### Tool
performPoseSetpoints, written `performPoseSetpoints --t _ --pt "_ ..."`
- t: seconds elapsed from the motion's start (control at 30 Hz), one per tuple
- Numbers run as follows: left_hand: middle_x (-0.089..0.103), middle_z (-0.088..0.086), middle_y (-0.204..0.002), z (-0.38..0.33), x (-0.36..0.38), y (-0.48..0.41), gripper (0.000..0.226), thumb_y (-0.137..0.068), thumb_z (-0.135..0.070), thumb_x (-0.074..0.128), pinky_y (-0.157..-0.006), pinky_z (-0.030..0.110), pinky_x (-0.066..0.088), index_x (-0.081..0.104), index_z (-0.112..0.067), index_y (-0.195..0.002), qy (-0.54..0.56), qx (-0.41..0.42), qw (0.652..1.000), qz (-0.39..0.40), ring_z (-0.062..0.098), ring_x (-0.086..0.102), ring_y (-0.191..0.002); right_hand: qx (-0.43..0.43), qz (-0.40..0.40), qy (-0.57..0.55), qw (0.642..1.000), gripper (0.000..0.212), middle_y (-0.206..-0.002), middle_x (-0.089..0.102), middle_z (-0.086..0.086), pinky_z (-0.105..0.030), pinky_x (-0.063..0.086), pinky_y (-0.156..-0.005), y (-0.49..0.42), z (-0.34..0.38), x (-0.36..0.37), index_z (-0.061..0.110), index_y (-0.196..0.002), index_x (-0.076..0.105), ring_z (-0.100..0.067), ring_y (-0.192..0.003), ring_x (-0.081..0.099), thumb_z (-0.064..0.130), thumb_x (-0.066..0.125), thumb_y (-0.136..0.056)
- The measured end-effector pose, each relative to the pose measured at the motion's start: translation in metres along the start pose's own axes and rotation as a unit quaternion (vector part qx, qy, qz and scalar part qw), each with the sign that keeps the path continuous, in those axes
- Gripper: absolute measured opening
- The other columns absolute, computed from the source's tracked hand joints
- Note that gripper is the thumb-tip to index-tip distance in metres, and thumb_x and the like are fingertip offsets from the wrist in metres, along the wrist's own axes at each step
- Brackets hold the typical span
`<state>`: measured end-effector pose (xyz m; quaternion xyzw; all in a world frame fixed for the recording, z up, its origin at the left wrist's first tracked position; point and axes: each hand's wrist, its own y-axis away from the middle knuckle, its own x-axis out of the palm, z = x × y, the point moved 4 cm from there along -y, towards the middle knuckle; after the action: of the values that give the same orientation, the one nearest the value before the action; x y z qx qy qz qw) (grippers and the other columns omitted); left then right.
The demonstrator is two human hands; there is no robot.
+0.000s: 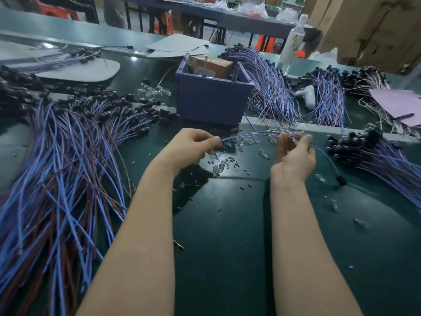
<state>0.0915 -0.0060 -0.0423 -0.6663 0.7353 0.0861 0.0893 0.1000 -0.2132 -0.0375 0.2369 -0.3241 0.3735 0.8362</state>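
A thin blue wire [250, 134] arcs between both hands above the dark green table [227, 224]. My left hand [191, 148] pinches its left end between thumb and fingers. My right hand [295, 151] holds the wire farther along, fingers curled around it. Past that hand the wire drops to a black cap [341, 179] lying on the table. Small clear bulbs [247, 140] and tiny blue and black sleeve bits [224, 161] lie scattered under the hands.
A large pile of blue and brown wires with black caps [68, 167] covers the left side. More capped wire bundles [376, 153] lie at right and behind [268, 83]. A purple box [211, 99] stands ahead, a white bottle [293, 42] beyond it.
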Motion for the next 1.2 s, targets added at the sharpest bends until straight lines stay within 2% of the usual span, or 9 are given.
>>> performPoseSetpoints --t 0.1,0.17,0.23,0.43,0.6,0.9,1.03,1.13,1.2 --pt "0.058 -0.009 -0.061 -0.006 0.017 -0.005 0.016 -0.093 -0.021 0.059 -0.044 0.011 0.033 0.069 -0.014 -0.083 0.033 0.027 0.999 -0.032 -0.003 0.044 -0.044 0.039 0.094 0.088 0.991 0.019 -0.056 0.061 0.003 -0.018 0.054 -0.054 0.007 -0.011 0.009 0.011 -0.079 0.056 -0.006 -0.048 0.059 0.018 0.052 -0.097" --pt "0.061 -0.005 -0.066 -0.015 0.035 -0.009 0.013 -0.094 -0.015 0.058 -0.045 0.009 0.034 0.068 -0.009 -0.088 0.018 0.047 0.998 -0.045 -0.007 0.048 -0.046 0.029 0.176 0.231 0.956 0.019 -0.064 0.058 0.000 -0.017 0.052 -0.056 0.016 -0.024 0.017 0.011 -0.078 0.058 -0.007 -0.053 0.056 0.016 0.054 -0.096" --pt "0.063 -0.003 -0.070 -0.019 0.048 -0.013 0.012 -0.094 -0.014 0.057 -0.049 0.010 0.036 0.067 -0.009 -0.091 0.003 0.053 0.997 -0.049 -0.005 0.050 -0.052 0.012 0.214 0.290 0.933 0.021 -0.065 0.055 -0.003 -0.017 0.048 -0.055 0.021 -0.030 0.020 0.010 -0.076 0.058 -0.008 -0.053 0.051 0.013 0.053 -0.096" --pt "0.064 -0.009 -0.059 -0.007 0.039 -0.014 0.024 -0.092 -0.023 0.061 -0.060 0.024 0.043 0.067 -0.017 -0.070 0.008 0.002 0.998 -0.061 0.005 0.047 -0.051 0.011 0.163 0.208 0.964 0.018 -0.069 0.055 -0.001 -0.013 0.051 -0.058 0.011 -0.023 0.011 0.009 -0.078 0.061 -0.005 -0.057 0.054 0.011 0.054 -0.095" --pt "0.063 -0.008 -0.049 -0.010 0.033 -0.009 0.026 -0.094 -0.017 0.059 -0.050 0.012 0.047 0.066 -0.010 -0.070 0.110 -0.033 0.992 -0.059 -0.002 0.050 -0.042 0.009 0.149 0.182 0.972 0.019 -0.067 0.058 0.002 -0.013 0.051 -0.057 0.014 -0.025 0.011 0.009 -0.077 0.062 -0.002 -0.053 0.056 0.010 0.055 -0.094" --pt "0.063 -0.005 -0.048 -0.014 0.038 -0.004 0.023 -0.096 -0.012 0.055 -0.050 0.010 0.047 0.062 -0.005 -0.076 0.201 -0.056 0.976 -0.056 -0.001 0.057 -0.043 0.008 0.123 0.158 0.980 0.021 -0.061 0.060 0.005 -0.013 0.050 -0.055 0.013 -0.027 0.010 0.010 -0.073 0.062 -0.001 -0.050 0.055 0.008 0.056 -0.093" --pt "0.062 -0.006 -0.046 -0.007 0.020 -0.006 0.019 -0.094 -0.004 0.054 -0.048 0.009 0.046 0.063 -0.004 -0.078 0.236 -0.074 0.961 -0.124 -0.002 0.055 -0.041 0.014 0.059 0.105 0.993 0.024 -0.045 0.060 0.010 -0.012 0.050 -0.052 0.002 -0.017 0.001 0.009 -0.072 0.058 0.000 -0.044 0.056 0.006 0.053 -0.095" --pt "0.062 -0.007 -0.048 -0.005 0.006 -0.008 0.017 -0.094 -0.002 0.051 -0.048 0.011 0.046 0.064 -0.005 -0.083 0.228 -0.054 0.949 -0.210 -0.002 0.052 -0.041 0.014 0.037 0.069 0.997 0.024 -0.043 0.059 0.010 -0.012 0.050 -0.050 -0.005 -0.011 -0.004 0.007 -0.071 0.057 0.000 -0.042 0.057 0.005 0.052 -0.095" --pt "0.067 -0.003 -0.064 -0.008 0.007 -0.006 0.016 -0.095 -0.005 0.048 -0.063 0.020 0.054 0.064 -0.006 -0.098 0.168 -0.029 0.949 -0.264 0.001 0.060 -0.056 0.030 0.050 0.072 0.996 0.023 -0.044 0.060 0.009 -0.014 0.052 -0.053 -0.001 -0.015 -0.001 0.006 -0.072 0.057 -0.001 -0.045 0.059 0.005 0.053 -0.095"
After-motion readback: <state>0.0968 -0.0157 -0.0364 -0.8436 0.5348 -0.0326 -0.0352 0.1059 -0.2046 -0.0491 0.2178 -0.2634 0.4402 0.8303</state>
